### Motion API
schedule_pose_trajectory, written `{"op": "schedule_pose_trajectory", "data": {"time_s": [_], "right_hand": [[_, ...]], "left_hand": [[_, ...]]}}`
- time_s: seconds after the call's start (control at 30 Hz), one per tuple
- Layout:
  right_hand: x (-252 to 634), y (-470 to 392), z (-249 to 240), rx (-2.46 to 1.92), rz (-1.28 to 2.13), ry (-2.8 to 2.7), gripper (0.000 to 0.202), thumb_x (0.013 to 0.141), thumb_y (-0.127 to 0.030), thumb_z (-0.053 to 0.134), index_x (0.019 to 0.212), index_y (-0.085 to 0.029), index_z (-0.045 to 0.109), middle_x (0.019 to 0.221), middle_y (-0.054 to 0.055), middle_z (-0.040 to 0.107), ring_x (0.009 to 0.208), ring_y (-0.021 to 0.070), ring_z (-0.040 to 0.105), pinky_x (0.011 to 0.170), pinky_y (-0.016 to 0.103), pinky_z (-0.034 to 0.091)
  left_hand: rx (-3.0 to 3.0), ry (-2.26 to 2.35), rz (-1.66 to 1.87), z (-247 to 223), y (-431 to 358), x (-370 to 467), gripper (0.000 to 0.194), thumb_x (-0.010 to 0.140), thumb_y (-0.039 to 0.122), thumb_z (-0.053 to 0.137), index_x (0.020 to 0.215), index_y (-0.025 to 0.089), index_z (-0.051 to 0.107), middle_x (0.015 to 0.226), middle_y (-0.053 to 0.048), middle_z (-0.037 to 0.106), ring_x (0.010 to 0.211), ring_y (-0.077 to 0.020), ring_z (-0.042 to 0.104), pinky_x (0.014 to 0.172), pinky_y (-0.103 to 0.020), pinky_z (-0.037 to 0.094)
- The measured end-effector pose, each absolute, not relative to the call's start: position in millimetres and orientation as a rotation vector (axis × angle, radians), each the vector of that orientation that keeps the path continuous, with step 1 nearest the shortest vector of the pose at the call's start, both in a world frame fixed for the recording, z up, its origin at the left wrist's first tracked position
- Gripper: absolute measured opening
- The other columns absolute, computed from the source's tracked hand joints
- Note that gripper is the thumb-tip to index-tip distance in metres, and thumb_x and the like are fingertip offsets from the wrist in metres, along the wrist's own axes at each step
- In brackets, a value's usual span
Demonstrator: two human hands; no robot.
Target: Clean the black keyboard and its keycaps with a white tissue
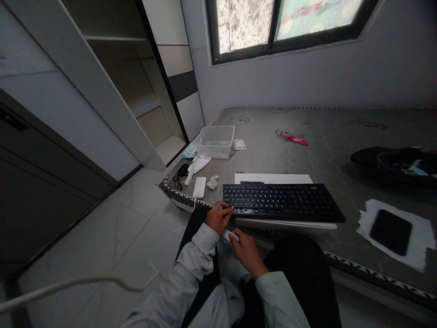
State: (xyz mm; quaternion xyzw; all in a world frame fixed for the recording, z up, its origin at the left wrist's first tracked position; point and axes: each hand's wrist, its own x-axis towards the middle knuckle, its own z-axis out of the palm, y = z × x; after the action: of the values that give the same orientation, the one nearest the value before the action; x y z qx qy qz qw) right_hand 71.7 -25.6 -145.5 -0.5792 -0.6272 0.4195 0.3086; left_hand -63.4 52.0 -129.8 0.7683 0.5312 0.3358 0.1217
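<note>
A black keyboard [283, 201] lies on a white box [273, 178] near the mattress's front edge. My left hand [219, 217] is at the keyboard's left front corner, its fingers bent and pressed together; whether they grip anything is too small to tell. Just below and to the right, my right hand [246, 249] is closed on a small white object [229, 237], which I cannot identify. Left of the keyboard are a crumpled white tissue [213, 182] and a white power strip [199, 187] with a cable running down.
A clear plastic bin [216, 142] stands at the back left of the grey mattress [259, 155]. A red wrapper [297, 140] lies farther back. On the right are a black cap [406, 166] and a dark phone [391, 231] on white paper. A white cable [78, 281] crosses the lower left.
</note>
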Motion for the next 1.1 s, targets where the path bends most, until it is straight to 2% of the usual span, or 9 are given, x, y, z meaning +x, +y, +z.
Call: {"op": "schedule_pose_trajectory", "data": {"time_s": [0.13, 0.27, 0.43, 0.53, 0.63, 1.1], "right_hand": [[73, -27, -145, -1.540, 1.103, -1.669, 0.028, 0.090, -0.040, 0.040, 0.078, -0.022, 0.058, 0.073, 0.003, 0.068, 0.071, 0.0189, 0.064, 0.067, 0.026, 0.040], [75, -28, -143, -1.555, 1.084, -1.679, 0.029, 0.090, -0.040, 0.039, 0.078, -0.022, 0.058, 0.073, 0.003, 0.068, 0.072, 0.0193, 0.065, 0.068, 0.026, 0.040], [74, -28, -141, -1.541, 1.107, -1.679, 0.029, 0.091, -0.039, 0.038, 0.079, -0.022, 0.058, 0.074, 0.003, 0.068, 0.073, 0.0193, 0.065, 0.068, 0.026, 0.040], [73, -29, -142, -1.540, 1.103, -1.679, 0.027, 0.090, -0.037, 0.040, 0.078, -0.022, 0.058, 0.074, 0.003, 0.069, 0.072, 0.0188, 0.065, 0.068, 0.026, 0.040], [72, -29, -142, -1.532, 1.082, -1.685, 0.027, 0.090, -0.037, 0.039, 0.077, -0.022, 0.058, 0.073, 0.003, 0.068, 0.072, 0.0187, 0.064, 0.067, 0.026, 0.040], [71, -32, -147, -1.502, 1.091, -1.693, 0.028, 0.090, -0.040, 0.039, 0.076, -0.022, 0.056, 0.072, 0.003, 0.068, 0.071, 0.0195, 0.064, 0.068, 0.026, 0.041]], "left_hand": [[2.435, 1.583, 0.740, -131, 45, -67, 0.029, 0.091, 0.035, 0.052, 0.116, 0.030, 0.066, 0.110, -0.004, 0.065, 0.086, -0.0141, 0.068, 0.069, -0.023, 0.057], [2.535, 1.589, 0.560, -134, 41, -72, 0.037, 0.090, 0.039, 0.054, 0.126, 0.032, 0.057, 0.120, -0.003, 0.061, 0.090, -0.0147, 0.068, 0.067, -0.022, 0.056], [2.470, 1.642, 0.511, -132, 44, -74, 0.041, 0.083, 0.043, 0.063, 0.122, 0.036, 0.059, 0.120, -0.001, 0.059, 0.089, -0.0142, 0.067, 0.068, -0.023, 0.056], [2.433, 1.676, 0.490, -130, 45, -73, 0.042, 0.080, 0.039, 0.068, 0.121, 0.039, 0.060, 0.119, 0.000, 0.058, 0.087, -0.0138, 0.066, 0.069, -0.024, 0.056], [2.417, 1.689, 0.481, -130, 45, -73, 0.041, 0.081, 0.036, 0.067, 0.121, 0.040, 0.060, 0.118, 0.000, 0.058, 0.087, -0.0134, 0.065, 0.068, -0.023, 0.055], [2.348, 1.779, 0.491, -131, 41, -70, 0.038, 0.081, 0.045, 0.064, 0.119, 0.044, 0.061, 0.109, 0.002, 0.058, 0.082, -0.0138, 0.065, 0.064, -0.024, 0.052]]}}
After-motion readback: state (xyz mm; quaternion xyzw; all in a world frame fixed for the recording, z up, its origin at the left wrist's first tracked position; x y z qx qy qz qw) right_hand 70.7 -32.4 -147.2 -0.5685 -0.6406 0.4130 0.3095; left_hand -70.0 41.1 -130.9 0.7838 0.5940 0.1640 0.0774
